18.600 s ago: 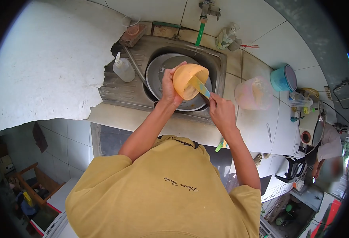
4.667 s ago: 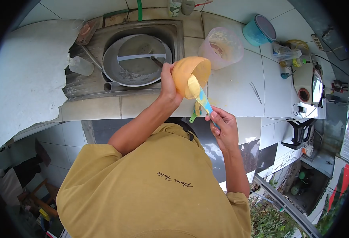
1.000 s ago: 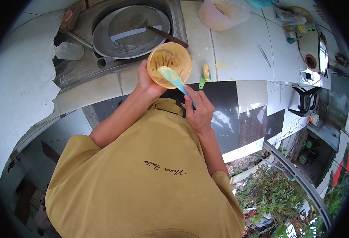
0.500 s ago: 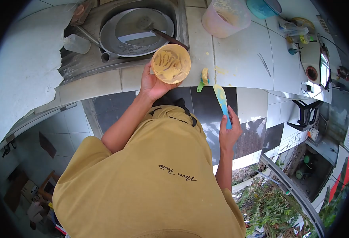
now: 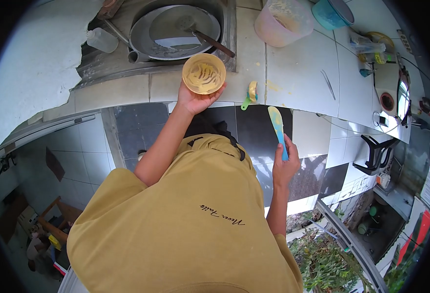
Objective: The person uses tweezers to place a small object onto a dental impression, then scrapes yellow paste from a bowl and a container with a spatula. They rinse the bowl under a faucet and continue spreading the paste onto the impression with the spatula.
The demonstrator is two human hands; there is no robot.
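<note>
My left hand (image 5: pixel 198 101) is closed around the lower side of a round tub (image 5: pixel 204 73), tilted so its inside faces me. Streaks of yellow paste coat the tub's inner surface. Over the floor at the counter's front edge, my right hand (image 5: pixel 286 158) grips a blue spatula (image 5: pixel 278 128) by its handle. Yellow paste clings to the spatula's blade, which points up toward the counter. Between the two hands, a small green-handled scoop (image 5: pixel 249 97) lies on the counter edge with a lump of yellow paste on it.
A wide metal pan (image 5: pixel 141 36) with a brown-handled skimmer (image 5: pixel 212 43) sits in the recess ahead. A pinkish plastic bucket (image 5: pixel 281 31) and a teal container (image 5: pixel 333 14) stand on the tiled counter. Metal tongs (image 5: pixel 328 84) lie further right, before a gas stove (image 5: pixel 387 80).
The tub in my left hand has moved slightly up and left in view. My right hand has shifted a little right and down with the spatula.
</note>
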